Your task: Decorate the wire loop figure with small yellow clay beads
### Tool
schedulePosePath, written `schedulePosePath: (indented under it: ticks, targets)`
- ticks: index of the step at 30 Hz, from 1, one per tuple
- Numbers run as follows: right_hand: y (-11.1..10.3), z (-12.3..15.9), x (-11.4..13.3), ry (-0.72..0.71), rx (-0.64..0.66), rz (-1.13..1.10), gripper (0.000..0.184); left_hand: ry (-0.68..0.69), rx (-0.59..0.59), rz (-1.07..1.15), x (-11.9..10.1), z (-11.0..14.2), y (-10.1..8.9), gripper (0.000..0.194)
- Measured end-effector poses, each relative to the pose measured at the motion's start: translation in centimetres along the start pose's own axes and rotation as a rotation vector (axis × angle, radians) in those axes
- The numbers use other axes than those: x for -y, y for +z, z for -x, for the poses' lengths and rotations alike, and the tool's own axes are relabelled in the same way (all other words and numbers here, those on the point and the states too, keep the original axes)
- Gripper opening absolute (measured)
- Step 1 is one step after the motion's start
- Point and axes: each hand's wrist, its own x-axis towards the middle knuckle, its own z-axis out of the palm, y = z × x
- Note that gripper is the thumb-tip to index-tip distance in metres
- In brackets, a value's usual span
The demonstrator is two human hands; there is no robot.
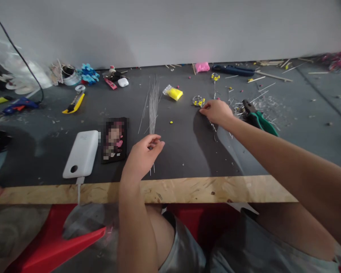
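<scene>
My right hand (218, 113) reaches over the table, thumb and fingertips pinched at a wire flower (198, 101). This flower has thin wire loops and yellow bits, and a twisted stem shows below my hand. A second wire flower (215, 77) with a twisted stem lies just behind. My left hand (143, 154) rests over the near end of a bundle of thin straight wires (154, 102). Its fingers are loosely bent, with a gap between thumb and forefinger; the other fingertips are hidden. A small yellow bit (171, 122) lies between my hands.
Green-handled pliers (261, 120) lie right of my right hand among wire scraps. A yellow clay packet (174, 93) is beyond the bundle. On the left are a phone (114, 140), a white power bank (82, 153), a yellow cutter (75, 103) and a blue glue gun (22, 105).
</scene>
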Motion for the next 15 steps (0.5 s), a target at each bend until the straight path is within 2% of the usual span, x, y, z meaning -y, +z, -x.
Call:
schedulePosePath:
  ticks: [3,6,10,15]
  targets:
    - [-0.3,-2.4,0.2,0.036,-0.013,0.026,0.014,-0.003,-0.097,0.014,0.9,-0.4,-0.7,0.032]
    - [-0.6,-4.4,0.3,0.073,-0.015,0.052,0.016,-0.035,-0.177,-0.083,1.4,-0.8,-1.4,0.027]
    - [-1.0,-6.6,0.6,0.119,-0.028,0.080,0.023,-0.095,-0.173,-0.205,1.6,-1.0,-2.1,0.028]
    - [-1.1,-8.7,0.7,0.187,-0.060,0.121,0.031,-0.138,-0.150,-0.221,2.3,-0.8,-2.3,0.030]
